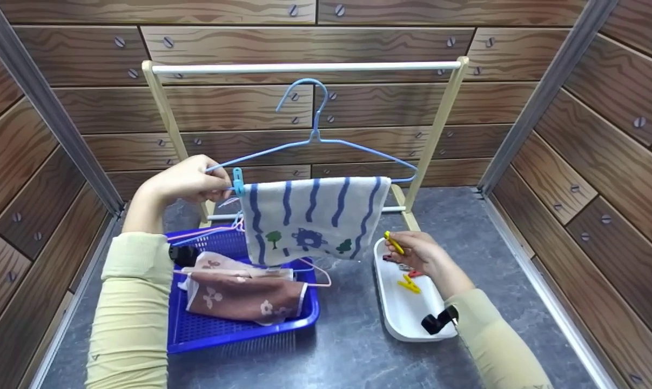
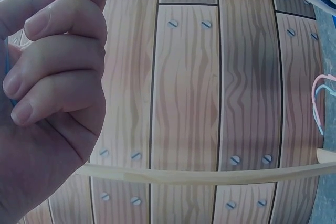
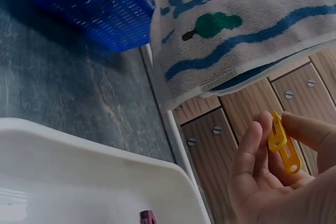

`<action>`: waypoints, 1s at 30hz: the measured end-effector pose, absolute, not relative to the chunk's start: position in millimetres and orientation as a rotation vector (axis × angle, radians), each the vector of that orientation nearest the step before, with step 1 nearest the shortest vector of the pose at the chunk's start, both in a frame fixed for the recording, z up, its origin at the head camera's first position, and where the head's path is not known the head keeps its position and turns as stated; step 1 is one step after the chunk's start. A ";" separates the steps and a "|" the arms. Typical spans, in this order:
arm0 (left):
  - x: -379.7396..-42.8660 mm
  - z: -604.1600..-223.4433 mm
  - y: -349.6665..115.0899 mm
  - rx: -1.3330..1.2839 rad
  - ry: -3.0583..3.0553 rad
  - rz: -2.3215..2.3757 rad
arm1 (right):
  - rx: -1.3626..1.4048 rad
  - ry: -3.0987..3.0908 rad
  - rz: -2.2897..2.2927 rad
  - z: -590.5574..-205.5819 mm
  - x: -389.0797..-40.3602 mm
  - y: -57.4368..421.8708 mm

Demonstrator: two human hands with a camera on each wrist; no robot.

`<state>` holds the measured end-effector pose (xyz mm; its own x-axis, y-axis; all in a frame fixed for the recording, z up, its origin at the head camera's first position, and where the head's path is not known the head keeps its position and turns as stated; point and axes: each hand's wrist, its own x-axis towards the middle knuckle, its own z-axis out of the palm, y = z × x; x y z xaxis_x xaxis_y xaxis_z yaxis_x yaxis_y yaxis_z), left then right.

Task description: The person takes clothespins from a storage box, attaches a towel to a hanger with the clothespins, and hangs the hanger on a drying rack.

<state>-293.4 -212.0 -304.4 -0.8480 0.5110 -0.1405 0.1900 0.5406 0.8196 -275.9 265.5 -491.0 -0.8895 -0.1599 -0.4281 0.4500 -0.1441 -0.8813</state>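
Observation:
My left hand (image 1: 193, 178) grips the left end of a blue clothes hanger (image 1: 358, 147), holding it up in front of the rack. A white towel (image 1: 317, 216) with blue wavy stripes and small tree prints hangs over the hanger's lower bar. At the towel's upper left corner sits a blue clothespin (image 1: 238, 182), right beside my left fingers. My right hand (image 1: 425, 254) pinches a yellow clothespin (image 3: 284, 145) between thumb and fingers, above the white tray and to the lower right of the towel. In the left wrist view, the left fingers (image 2: 63, 61) are curled.
A wooden rack with a white rail (image 1: 304, 68) stands behind the hanger. At left, a blue basket (image 1: 239, 341) holds a brown flowered cloth (image 1: 239, 297) and pink hangers. The white tray (image 1: 412, 327) at right contains several clothespins, including a yellow one (image 1: 409, 284). Wood-patterned walls enclose the space.

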 end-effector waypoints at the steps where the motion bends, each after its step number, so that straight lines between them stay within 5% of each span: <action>1: -293.3 -304.7 -212.1 0.574 2.419 1.220 | 0.316 1.728 -2.089 -489.6 -275.5 265.2; 30: -296.0 -307.6 -212.7 0.557 2.419 1.212 | 0.211 1.661 -2.186 -449.7 -262.6 268.6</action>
